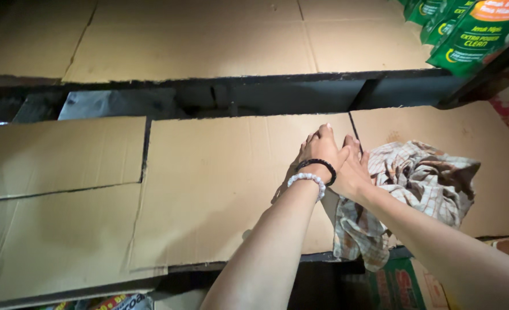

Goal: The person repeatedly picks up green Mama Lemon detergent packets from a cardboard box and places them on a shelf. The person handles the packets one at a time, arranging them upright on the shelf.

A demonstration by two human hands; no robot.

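Two bare forearms reach up from the bottom of the head view and meet over the lower shelf. Most of that shelf already lies under flat brown cardboard: a big middle sheet (pixel 231 183) runs from the shelf's back edge to its front edge, two more sheets (pixel 59 201) cover the left end, and another sheet (pixel 467 143) covers the right end. The shelf above carries its own cardboard lining (pixel 197 40), with green pouches (pixel 467 28) stacked at its right corner. Judging from this, the lining looks largely in place, and what remains seems to be settling the seam (pixel 355 135) between the middle and right sheets, where the hands are pressed together.

A checked cloth (pixel 415 183), beige with darker lines, lies crumpled on the right sheet, touching the right hand and hanging a little over the shelf's front edge. It looks soft, worn and loosely bunched, not folded.

Her left hand (pixel 322 150) lies flat, fingers stretched toward the back edge, holding nothing; the wrist wears a black band (pixel 317 166) and a white bead bracelet (pixel 307 181). Partly hidden under it, the right hand (pixel 353 172) rests against the cloth's edge; whether it grips the fabric or only presses on it cannot be told.

Below the shelf's front edge, printed cartons (pixel 403 284) show dimly.
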